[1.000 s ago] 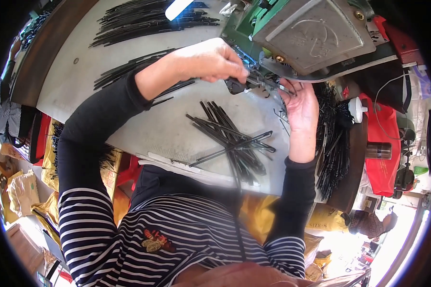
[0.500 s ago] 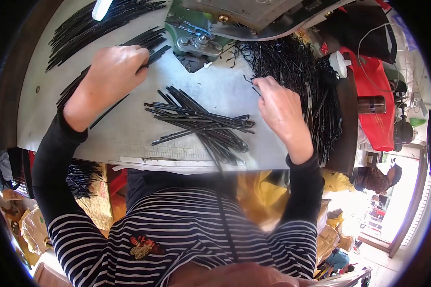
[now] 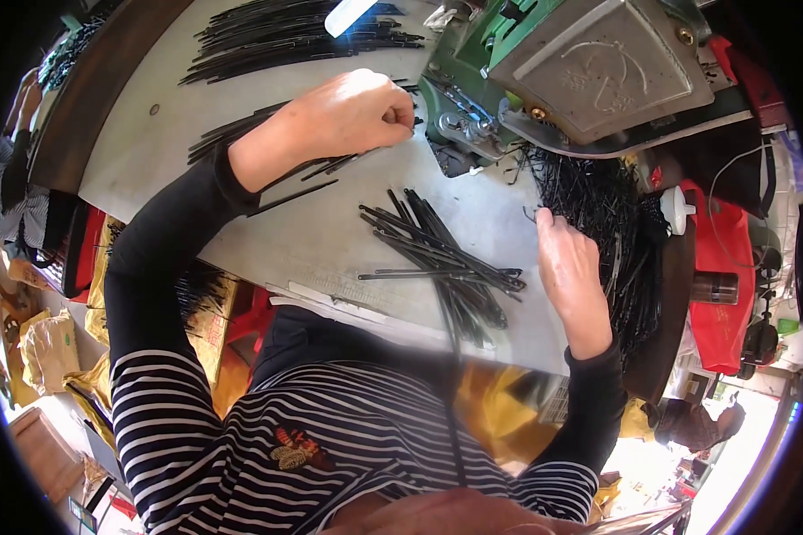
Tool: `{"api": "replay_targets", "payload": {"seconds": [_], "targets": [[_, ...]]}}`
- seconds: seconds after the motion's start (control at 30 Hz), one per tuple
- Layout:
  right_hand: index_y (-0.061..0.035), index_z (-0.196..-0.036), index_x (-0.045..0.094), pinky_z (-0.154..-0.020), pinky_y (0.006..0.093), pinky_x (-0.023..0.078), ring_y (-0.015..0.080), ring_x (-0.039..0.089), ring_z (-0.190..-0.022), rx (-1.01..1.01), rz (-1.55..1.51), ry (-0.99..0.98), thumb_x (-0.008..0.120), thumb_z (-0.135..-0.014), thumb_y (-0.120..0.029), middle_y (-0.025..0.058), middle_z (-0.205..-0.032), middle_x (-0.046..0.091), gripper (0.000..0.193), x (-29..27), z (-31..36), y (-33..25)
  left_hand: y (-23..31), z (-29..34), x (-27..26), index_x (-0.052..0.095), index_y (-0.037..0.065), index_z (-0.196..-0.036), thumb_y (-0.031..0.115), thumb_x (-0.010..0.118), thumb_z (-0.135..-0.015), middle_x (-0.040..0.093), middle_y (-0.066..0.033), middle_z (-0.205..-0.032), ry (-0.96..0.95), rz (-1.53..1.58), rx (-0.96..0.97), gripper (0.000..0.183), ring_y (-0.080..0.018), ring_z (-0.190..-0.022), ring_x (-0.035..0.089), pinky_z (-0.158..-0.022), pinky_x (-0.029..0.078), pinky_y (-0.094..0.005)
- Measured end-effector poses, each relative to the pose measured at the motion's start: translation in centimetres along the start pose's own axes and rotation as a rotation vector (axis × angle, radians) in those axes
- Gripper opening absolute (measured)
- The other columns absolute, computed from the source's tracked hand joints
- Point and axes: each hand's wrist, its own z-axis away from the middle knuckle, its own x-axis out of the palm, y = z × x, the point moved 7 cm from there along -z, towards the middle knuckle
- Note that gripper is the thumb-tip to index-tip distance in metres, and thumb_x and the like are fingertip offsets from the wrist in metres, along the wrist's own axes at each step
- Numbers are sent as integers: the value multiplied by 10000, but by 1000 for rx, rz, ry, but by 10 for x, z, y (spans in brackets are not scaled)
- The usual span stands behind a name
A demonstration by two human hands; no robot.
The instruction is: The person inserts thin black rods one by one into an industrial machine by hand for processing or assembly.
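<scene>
Thin black strips lie in a crossed bundle [image 3: 437, 259] at the middle of the pale work table [image 3: 178, 169]. My left hand [image 3: 357, 111] is closed in a pinch beside the small metal mechanism [image 3: 464, 129] of a green machine [image 3: 517, 31]. More black strips [image 3: 241, 129] lie under and beside this wrist. What its fingers hold is hidden. My right hand [image 3: 569, 267] is right of the crossed bundle, fingers pressed together, at the edge of a tangled heap of black strips [image 3: 598, 205]. A small dark bit shows by its fingertips; I cannot make out whether it is held.
A neat row of black strips [image 3: 285, 40] lies at the far left, under a white lamp [image 3: 348, 13]. The machine's grey metal cover [image 3: 607, 71] overhangs the far right. A red bag [image 3: 718, 303] hangs beyond the right table edge. Another person's arm [image 3: 18, 169] shows far left.
The whole view has turned and shifted, so the table sits lower and further right. My left hand has come closer to the machine's mechanism. My right hand stays by the heap.
</scene>
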Motion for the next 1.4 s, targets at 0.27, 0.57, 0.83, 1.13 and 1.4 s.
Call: {"api": "replay_targets", "payload": {"seconds": [0.27,0.57,0.83,1.13,1.4], "targets": [[-26,-850,528,-588,378,488,285,617,-689,124,-265,90,551,-722,-8,142,-786,593,131,-12,4,17,-5,-13,-1,617,-59,-955,129,618,-769,643,-86,-747,-68,438,-153,265,-118,-596,626,-529,518,-234],[9,-857,580,-606,246,476,122,591,-664,370,-1025,321,605,-769,-19,69,-767,605,96,-10,-8,25,-17,-11,18,626,-39,-973,110,578,-757,636,-69,-831,-69,675,-164,267,-101,-703,595,-579,518,-235],[31,-898,561,-601,220,477,80,585,-654,509,-1345,386,623,-793,-28,58,-757,612,136,19,-9,33,21,-13,48,660,-16,-886,163,616,-762,635,-153,-709,-227,152,80,222,-254,-611,613,-617,481,-313],[0,-897,617,-595,223,465,74,559,-657,338,-1127,375,634,-804,-76,44,-764,632,122,14,-28,17,23,-10,44,652,-23,-873,169,609,-797,646,-117,-718,-260,119,97,211,-214,-574,607,-558,469,-300],[0,-1023,548,-500,204,429,62,507,-526,306,-1565,146,541,-898,-92,37,-661,578,155,6,-44,-12,-10,-19,41,625,-33,-927,273,601,-867,583,-31,-614,-184,705,-280,312,-56,-393,460,-353,331,-186]]}}
